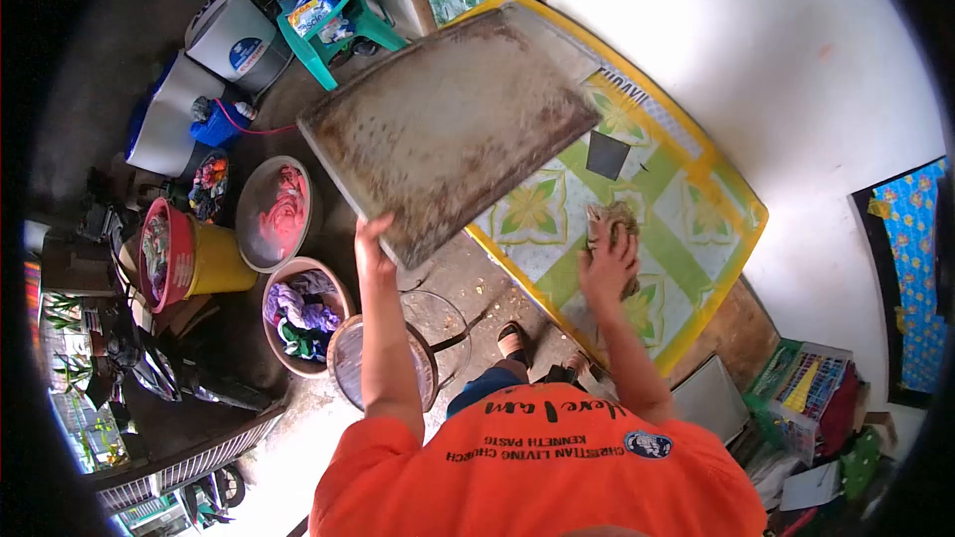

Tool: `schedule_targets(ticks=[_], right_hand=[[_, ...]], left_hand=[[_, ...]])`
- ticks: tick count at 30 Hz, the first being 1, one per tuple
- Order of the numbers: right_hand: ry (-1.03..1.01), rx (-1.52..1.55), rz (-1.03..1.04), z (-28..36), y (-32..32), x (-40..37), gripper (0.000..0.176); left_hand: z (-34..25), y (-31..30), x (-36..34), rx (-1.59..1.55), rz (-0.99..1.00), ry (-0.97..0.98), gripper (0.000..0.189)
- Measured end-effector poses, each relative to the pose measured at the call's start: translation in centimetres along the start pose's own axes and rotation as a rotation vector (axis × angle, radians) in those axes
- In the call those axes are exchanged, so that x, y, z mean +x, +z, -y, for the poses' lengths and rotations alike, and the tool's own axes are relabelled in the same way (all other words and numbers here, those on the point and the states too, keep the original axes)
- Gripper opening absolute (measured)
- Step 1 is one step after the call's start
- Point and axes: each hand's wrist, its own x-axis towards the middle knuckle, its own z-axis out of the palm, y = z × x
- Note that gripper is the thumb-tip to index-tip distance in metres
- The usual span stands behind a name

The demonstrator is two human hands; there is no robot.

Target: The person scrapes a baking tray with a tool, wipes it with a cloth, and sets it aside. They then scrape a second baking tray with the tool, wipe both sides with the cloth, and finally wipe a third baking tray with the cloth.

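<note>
A large, stained brown-grey board (pixel 458 119) is tilted up over the left part of a table covered in green, white and yellow patterned plastic (pixel 527 209). My left hand (pixel 373 244) grips the board's near left corner. On the tabletop, my right hand (pixel 612 264) presses down on a crumpled brownish cloth (pixel 619 219), its fingers spread over it. A small dark square (pixel 607 155) lies on the table cover, between the board and the cloth.
Basins of clothes (pixel 288 214) and a round-topped stool (pixel 383 363) stand at left. Behind them are a green chair (pixel 333 0) and a washing machine (pixel 234 40). Crates (pixel 801 388) sit at lower right. A white wall (pixel 716 30) borders the table.
</note>
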Motion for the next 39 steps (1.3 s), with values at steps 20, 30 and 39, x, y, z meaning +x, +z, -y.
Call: schedule_targets(ticks=[20, 30, 39], right_hand=[[0.685, 0.243, 0.456, -1.4, 9.2, 21.9, 0.099], [0.463, 0.354, 0.407, -9.1, 12.4, 22.4, 0.078], [0.145, 0.303, 0.151, -9.7, 4.0, 16.5, 0.043]], left_hand=[[4.9, -8.2, -21.8, 0.331, -0.3, -0.387, 0.053], [9.9, -5.4, -21.1, 0.51, -0.199, -0.418, 0.053], [17.0, -4.8, -21.8, 0.699, -0.024, -0.617, 0.081]])
